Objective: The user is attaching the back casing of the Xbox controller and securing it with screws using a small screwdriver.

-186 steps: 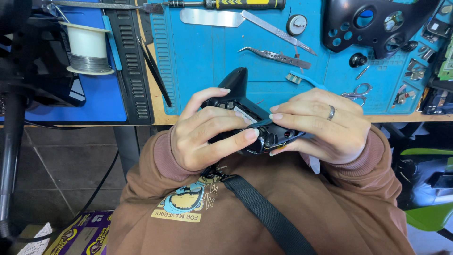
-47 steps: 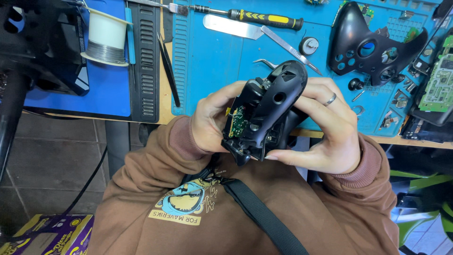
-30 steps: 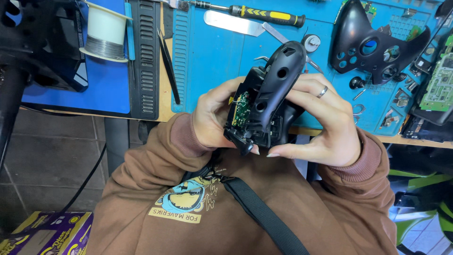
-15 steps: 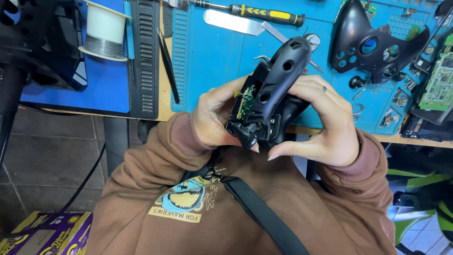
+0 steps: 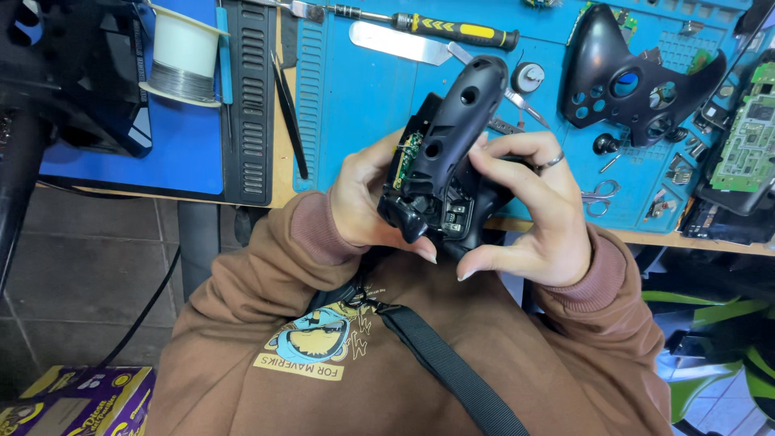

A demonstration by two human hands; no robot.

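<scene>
At frame centre we clamp the opened black controller shell (image 5: pixel 452 153) between left hand (image 5: pixel 363 198) and right hand (image 5: pixel 537 214), fingers pinching its sides, tilting its circuitry into view; beyond, the blue worktop mat (image 5: pixel 363 89) keeps the screwdriver (image 5: pixel 436 26) handy.

controller shell (image 5: pixel 452 145) lower part hidden by hands; circuit board (image 5: pixel 747 141) cut off right edge.
</scene>
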